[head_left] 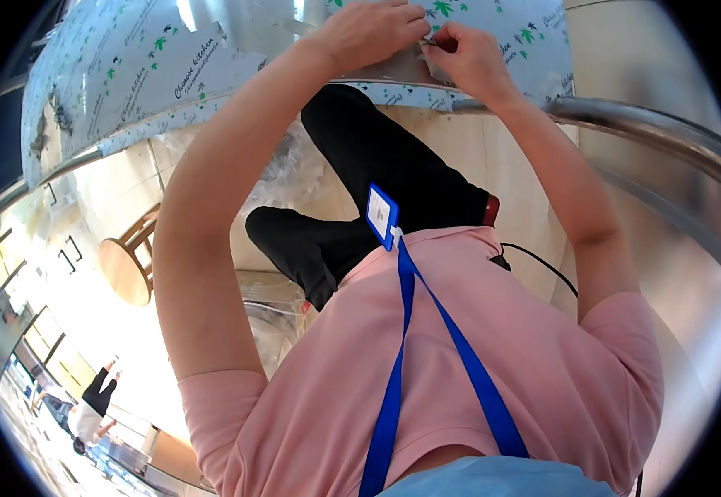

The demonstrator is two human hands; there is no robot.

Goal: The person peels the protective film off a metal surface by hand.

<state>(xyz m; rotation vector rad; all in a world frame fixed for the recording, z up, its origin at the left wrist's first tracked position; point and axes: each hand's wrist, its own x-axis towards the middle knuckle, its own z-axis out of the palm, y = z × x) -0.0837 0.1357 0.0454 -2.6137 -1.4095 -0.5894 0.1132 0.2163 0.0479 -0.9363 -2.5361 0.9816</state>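
Observation:
A sheet of pale blue protective film (236,50), printed with green leaves and "Chinese kitchen", covers the panel in front of me. Thumb and forefinger of my right hand (470,60) pinch a small loose piece of film (436,68) near the panel's front edge. Close beside it, my left hand (370,35) lies over the film with its fingers bent together, their tips almost meeting the right fingertips. What the left fingers hold, if anything, is hidden. Between the hands and the edge, a darker brownish patch of the panel (397,68) shows.
A metal rail (642,124) runs along the right. Below the panel, crumpled clear plastic (290,170) lies near my legs. A round wooden stool (128,265) stands on the left. A blue lanyard with a badge (381,215) hangs from my neck. Another person (89,418) is far off at lower left.

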